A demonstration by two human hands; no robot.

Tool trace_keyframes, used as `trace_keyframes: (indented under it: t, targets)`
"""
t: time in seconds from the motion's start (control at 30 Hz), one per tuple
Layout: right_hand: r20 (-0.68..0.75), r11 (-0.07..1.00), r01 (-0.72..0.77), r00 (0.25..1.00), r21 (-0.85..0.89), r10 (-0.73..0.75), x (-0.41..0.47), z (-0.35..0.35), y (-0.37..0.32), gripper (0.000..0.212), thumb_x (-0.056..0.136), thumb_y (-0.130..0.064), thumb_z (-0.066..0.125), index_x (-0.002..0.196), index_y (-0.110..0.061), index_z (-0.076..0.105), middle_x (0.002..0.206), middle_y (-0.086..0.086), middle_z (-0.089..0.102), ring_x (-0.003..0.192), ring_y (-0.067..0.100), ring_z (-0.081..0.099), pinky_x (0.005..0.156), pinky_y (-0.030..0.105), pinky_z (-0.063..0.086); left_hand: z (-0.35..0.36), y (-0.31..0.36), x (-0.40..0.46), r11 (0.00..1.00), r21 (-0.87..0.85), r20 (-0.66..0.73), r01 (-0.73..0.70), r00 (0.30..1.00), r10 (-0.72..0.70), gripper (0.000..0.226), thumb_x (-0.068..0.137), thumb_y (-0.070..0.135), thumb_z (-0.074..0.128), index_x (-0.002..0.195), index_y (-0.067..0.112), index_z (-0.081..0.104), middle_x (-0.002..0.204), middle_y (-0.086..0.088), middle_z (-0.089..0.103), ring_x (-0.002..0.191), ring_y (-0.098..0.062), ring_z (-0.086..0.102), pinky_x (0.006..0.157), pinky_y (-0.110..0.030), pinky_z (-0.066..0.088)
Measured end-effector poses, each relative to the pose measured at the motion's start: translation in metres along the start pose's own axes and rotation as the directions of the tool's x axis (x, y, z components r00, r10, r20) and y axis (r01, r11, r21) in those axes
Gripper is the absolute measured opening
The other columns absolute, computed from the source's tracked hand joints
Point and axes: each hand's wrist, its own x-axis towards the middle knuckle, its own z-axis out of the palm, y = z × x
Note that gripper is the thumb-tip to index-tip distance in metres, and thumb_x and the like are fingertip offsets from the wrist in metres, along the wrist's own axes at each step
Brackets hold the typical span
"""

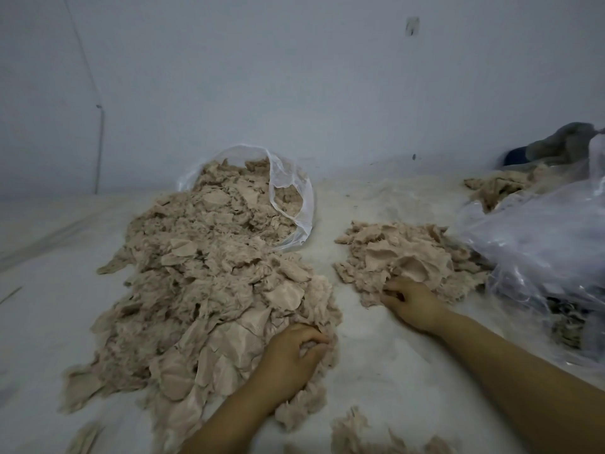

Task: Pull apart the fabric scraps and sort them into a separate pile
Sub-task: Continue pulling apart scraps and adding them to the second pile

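A big heap of beige fabric scraps (pixel 203 283) spills from a clear plastic bag (pixel 294 191) across the left half of the white surface. A smaller pile of the same scraps (pixel 406 257) lies to its right. My left hand (pixel 291 358) sits at the near right edge of the big heap, fingers curled round a tuft of scraps. My right hand (pixel 412 303) rests on the near edge of the smaller pile, its fingertips buried in scraps there.
A crumpled clear plastic bag (pixel 550 257) lies at the right with more scraps (pixel 494 188) behind it. A grey and blue cloth (pixel 556 145) sits in the far right corner. A few loose scraps (pixel 360 430) lie at the near edge. A pale wall closes the back.
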Motion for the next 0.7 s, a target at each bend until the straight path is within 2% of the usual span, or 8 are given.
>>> trace_keyframes:
  t: [0.07, 0.13, 0.23, 0.37, 0.47, 0.53, 0.63, 0.7]
  targets:
    - [-0.059, 0.988, -0.041, 0.997, 0.146, 0.05, 0.006, -0.007, 0.002, 0.031, 0.09, -0.012, 0.062, 0.061, -0.016, 0.051, 0.064, -0.004, 0.049, 0.063, 0.013, 0.046, 0.054, 0.013, 0.033, -0.001, -0.001, -0.002, 0.999, -0.043, -0.016, 0.029, 0.999, -0.029, 0.01, 0.089, 0.016, 0.062, 0.093, 0.018, 0.071, 0.092, 0.012, 0.062, 0.083, 0.014, 0.053, 0.075, 0.0, 0.035]
    - [-0.11, 0.973, -0.084, 0.988, 0.215, 0.11, 0.01, -0.014, 0.001, 0.015, 0.088, -0.014, 0.067, 0.073, -0.016, 0.066, 0.071, -0.008, 0.06, 0.067, 0.008, 0.055, 0.056, 0.007, 0.036, -0.001, -0.002, -0.005, 0.993, -0.108, -0.042, 0.041, 0.998, -0.046, 0.013, 0.088, 0.015, 0.063, 0.085, 0.027, 0.069, 0.09, 0.016, 0.063, 0.084, 0.012, 0.055, 0.073, -0.002, 0.038]
    - [-0.128, 0.951, -0.217, 0.96, 0.221, 0.249, 0.011, -0.026, -0.001, 0.02, 0.086, -0.023, 0.07, 0.068, -0.016, 0.065, 0.066, -0.005, 0.063, 0.061, 0.013, 0.059, 0.057, 0.019, 0.045, -0.002, 0.001, -0.008, 0.979, -0.2, -0.086, 0.041, 0.994, -0.06, 0.024, 0.088, 0.012, 0.063, 0.078, 0.034, 0.066, 0.086, 0.015, 0.067, 0.083, 0.008, 0.059, 0.073, -0.005, 0.041]
    - [-0.045, 0.96, -0.28, 0.959, -0.011, 0.279, -0.01, -0.028, -0.03, 0.04, 0.083, -0.033, 0.072, 0.054, -0.017, 0.049, 0.051, -0.002, 0.049, 0.048, 0.011, 0.045, 0.046, 0.022, 0.034, -0.005, 0.001, -0.009, 0.916, -0.39, -0.22, 0.088, 0.958, -0.186, 0.024, 0.093, 0.011, 0.054, 0.091, 0.031, 0.067, 0.083, 0.01, 0.072, 0.082, -0.005, 0.066, 0.075, -0.02, 0.051]
    - [0.112, 0.963, -0.191, 0.979, 0.192, 0.172, -0.043, 0.0, -0.064, 0.044, 0.076, -0.058, 0.067, 0.057, -0.022, 0.05, 0.055, -0.006, 0.048, 0.051, 0.01, 0.043, 0.051, 0.02, 0.035, -0.007, 0.001, -0.01, 0.875, -0.48, -0.262, 0.062, 0.942, -0.21, 0.024, 0.098, 0.006, 0.042, 0.108, 0.018, 0.06, 0.09, 0.003, 0.07, 0.079, -0.013, 0.068, 0.075, -0.023, 0.052]
    - [0.203, 0.945, -0.166, 0.973, 0.283, 0.11, -0.064, 0.022, -0.086, 0.05, 0.057, -0.076, 0.067, 0.066, -0.027, 0.061, 0.065, -0.011, 0.059, 0.058, 0.006, 0.052, 0.055, 0.019, 0.04, -0.007, 0.004, -0.011, 0.86, -0.509, -0.26, 0.033, 0.947, -0.19, 0.029, 0.099, 0.003, 0.039, 0.108, 0.026, 0.054, 0.098, 0.0, 0.067, 0.082, -0.013, 0.069, 0.077, -0.023, 0.053]
    - [0.183, 0.979, -0.05, 0.983, 0.2, 0.013, -0.077, 0.047, -0.097, 0.037, 0.067, -0.058, 0.075, 0.081, -0.026, 0.063, 0.086, -0.007, 0.064, 0.076, 0.007, 0.058, 0.065, 0.023, 0.047, -0.008, 0.005, -0.016, 0.854, -0.521, -0.231, 0.007, 0.961, -0.149, 0.028, 0.096, 0.007, 0.046, 0.108, 0.031, 0.054, 0.105, 0.0, 0.066, 0.091, -0.011, 0.067, 0.081, -0.023, 0.052]
    - [0.102, 0.978, 0.014, 0.994, 0.207, -0.035, -0.079, 0.051, -0.097, 0.022, 0.08, -0.038, 0.072, 0.075, -0.02, 0.061, 0.086, -0.002, 0.065, 0.075, 0.008, 0.057, 0.071, 0.028, 0.048, -0.008, 0.003, -0.021, 0.89, -0.456, -0.14, 0.033, 0.984, -0.108, 0.033, 0.094, 0.006, 0.052, 0.107, 0.036, 0.056, 0.104, 0.006, 0.067, 0.096, -0.005, 0.064, 0.082, -0.017, 0.049]
